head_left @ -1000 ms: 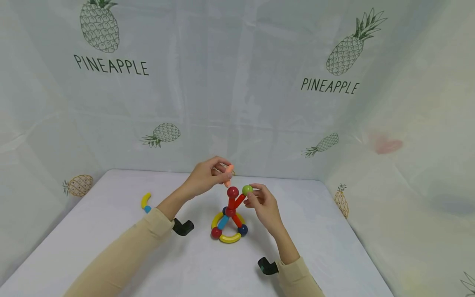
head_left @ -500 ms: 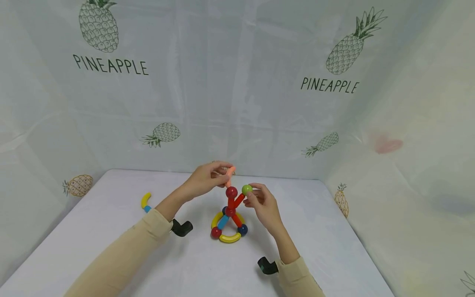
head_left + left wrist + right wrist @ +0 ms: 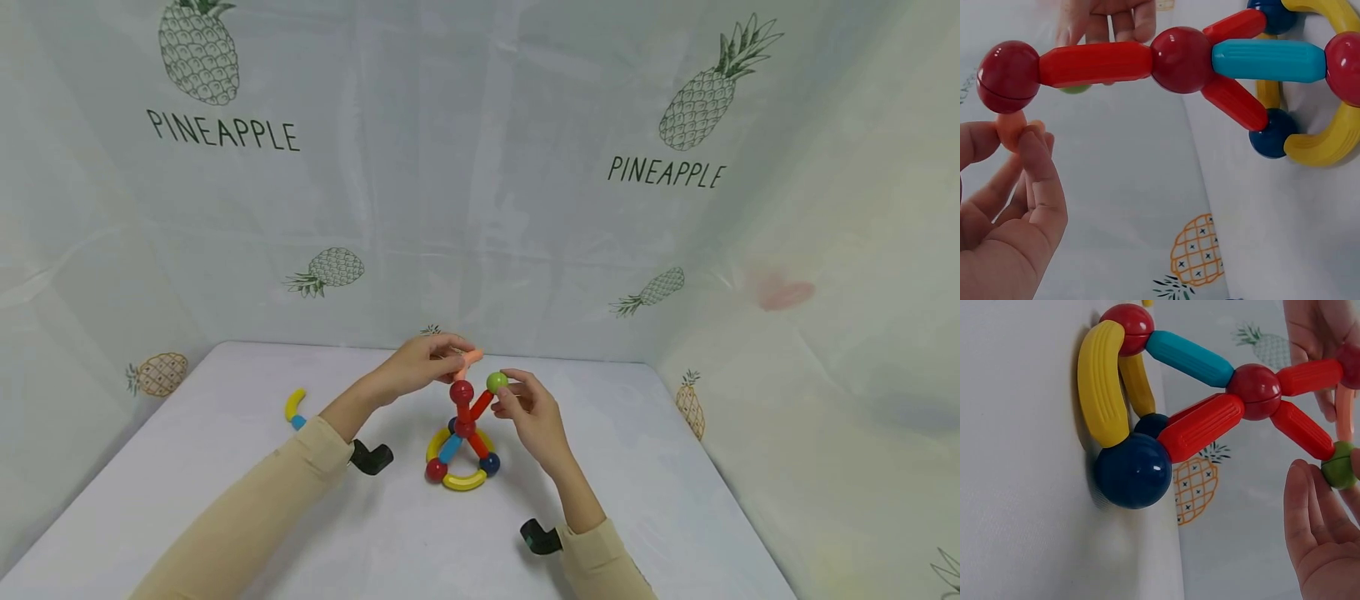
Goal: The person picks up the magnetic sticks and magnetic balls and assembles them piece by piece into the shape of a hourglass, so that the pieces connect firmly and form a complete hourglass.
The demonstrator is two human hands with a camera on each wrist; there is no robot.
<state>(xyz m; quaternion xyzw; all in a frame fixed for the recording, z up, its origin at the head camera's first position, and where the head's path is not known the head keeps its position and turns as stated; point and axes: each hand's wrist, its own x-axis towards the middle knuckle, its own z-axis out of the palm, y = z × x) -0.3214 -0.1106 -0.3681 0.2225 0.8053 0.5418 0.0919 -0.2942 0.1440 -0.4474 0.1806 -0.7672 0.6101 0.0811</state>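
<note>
My left hand (image 3: 423, 364) pinches a curved orange magnetic stick (image 3: 472, 357) between thumb and fingers. Its lower end meets the top red ball (image 3: 1009, 77), while the other end slants right. My right hand (image 3: 536, 415) holds a green ball (image 3: 497, 382) with thumb and fingertips. That ball caps a slanting red stick (image 3: 1302, 430). Both upper red sticks rise from a middle red ball (image 3: 1254, 392). Below it, a blue stick (image 3: 1269, 60) and red sticks spread down to a ring of curved yellow sticks (image 3: 1102, 384) and balls. Whether the orange stick touches the green ball, I cannot tell.
A loose curved yellow stick (image 3: 295, 404) with a blue piece (image 3: 298, 422) lies left on the white table (image 3: 420, 550), partly behind the left forearm. Black wrist mounts (image 3: 540, 537) stick out by both sleeves. A pineapple-print sheet (image 3: 480, 208) hangs behind.
My left hand has lowered slightly, and the orange stick has tilted over toward the right, onto the top red ball. That ball has shifted a little left. The right hand barely moves.
</note>
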